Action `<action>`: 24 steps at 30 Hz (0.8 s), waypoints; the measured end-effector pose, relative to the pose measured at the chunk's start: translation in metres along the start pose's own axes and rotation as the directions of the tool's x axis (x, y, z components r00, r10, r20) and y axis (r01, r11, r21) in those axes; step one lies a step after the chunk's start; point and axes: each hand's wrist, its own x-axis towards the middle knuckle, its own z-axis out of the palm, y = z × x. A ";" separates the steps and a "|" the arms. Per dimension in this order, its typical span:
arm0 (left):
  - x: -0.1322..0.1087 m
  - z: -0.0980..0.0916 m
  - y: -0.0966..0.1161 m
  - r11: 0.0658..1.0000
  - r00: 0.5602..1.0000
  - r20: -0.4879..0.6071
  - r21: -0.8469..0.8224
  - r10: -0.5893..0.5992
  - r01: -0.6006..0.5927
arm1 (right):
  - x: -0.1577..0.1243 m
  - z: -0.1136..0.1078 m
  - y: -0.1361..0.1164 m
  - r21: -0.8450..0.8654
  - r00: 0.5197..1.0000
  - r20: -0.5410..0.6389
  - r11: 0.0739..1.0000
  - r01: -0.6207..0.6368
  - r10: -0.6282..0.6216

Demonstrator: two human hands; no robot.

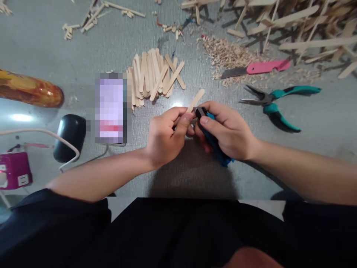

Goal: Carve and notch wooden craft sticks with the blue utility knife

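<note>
Between thumb and fingers, my left hand point(171, 134) pinches a wooden craft stick point(197, 97), its rounded end pointing up and to the right. My right hand point(227, 130) is wrapped round blue-handled pliers point(213, 139). Their dark metal head lies close to the lower part of the stick; whether the jaws touch it I cannot tell, as fingers cover that spot. Just beyond my hands lies a pile of craft sticks point(152, 72). To the right rest green-and-black long-nose pliers point(266, 102) with their jaws apart.
A pink-handled knife point(267, 67) lies by a heap of wood shavings point(223, 52). A structure of joined sticks point(287, 22) fills the far right. On the left are a phone point(111, 108), a black computer mouse point(69, 137), a cable point(55, 134), an amber bottle point(30, 88) and a purple box point(16, 169).
</note>
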 end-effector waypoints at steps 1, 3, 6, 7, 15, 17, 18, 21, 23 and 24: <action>0.000 0.000 0.000 1.000 1.000 0.000 -0.006 0.010 -0.010 | 0.000 0.000 0.000 0.011 1.000 -0.001 1.000 0.002 -0.002; 0.000 -0.001 -0.001 0.999 1.000 0.007 -0.027 0.026 -0.026 | 0.001 0.001 0.001 0.035 1.000 -0.019 0.999 0.018 -0.017; -0.003 -0.002 -0.007 0.998 0.996 0.089 -0.052 0.022 -0.017 | -0.001 0.004 0.002 0.043 0.994 -0.104 0.998 0.045 -0.041; -0.005 -0.002 -0.009 0.998 0.992 0.126 -0.065 0.020 -0.012 | -0.001 0.005 0.001 0.028 0.989 -0.145 0.999 0.046 -0.042; -0.016 0.003 -0.021 0.992 0.936 0.332 -0.080 0.117 -0.096 | 0.002 -0.004 -0.021 -0.083 0.970 -0.150 0.975 -0.204 0.190; -0.014 0.003 -0.014 0.973 0.947 0.242 0.043 0.210 -0.227 | 0.005 -0.011 -0.028 -0.166 0.962 -0.057 0.948 -0.273 0.267; -0.014 0.002 -0.006 0.939 0.935 0.207 0.134 0.287 -0.318 | 0.006 -0.013 -0.031 -0.241 0.954 -0.014 0.925 -0.294 0.299; -0.021 -0.006 0.027 0.765 0.830 0.269 0.325 0.489 -0.556 | 0.005 -0.013 -0.040 -0.537 0.926 0.045 0.790 -0.294 0.375; -0.033 -0.014 0.053 0.729 0.810 0.453 0.399 0.371 -0.557 | 0.003 -0.009 -0.043 -0.675 0.930 0.027 0.693 -0.254 0.367; -0.040 -0.018 0.064 0.685 0.786 0.545 0.455 0.291 -0.569 | 0.002 -0.007 -0.045 -0.718 0.936 0.004 0.653 -0.243 0.353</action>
